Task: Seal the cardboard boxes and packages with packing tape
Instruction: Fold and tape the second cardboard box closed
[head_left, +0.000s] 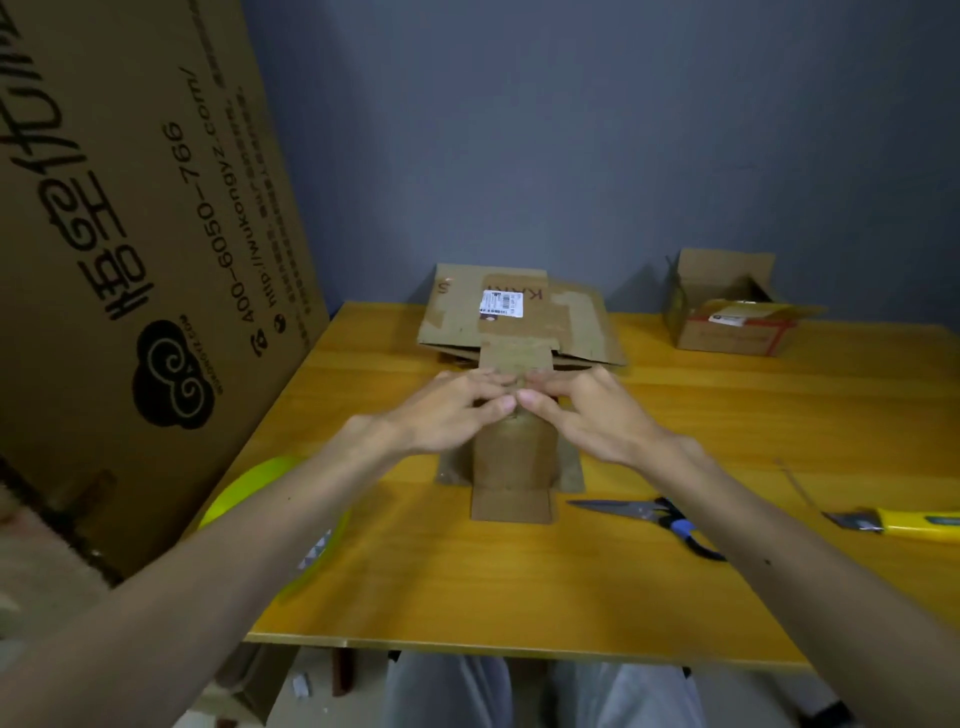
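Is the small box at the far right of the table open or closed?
Open. The small box has its flaps standing up and apart, and a labelled item shows inside it.

A blue-grey wall (571, 130) fills the upper frame. A yellow wooden table (467, 571) spans the centre and lower right
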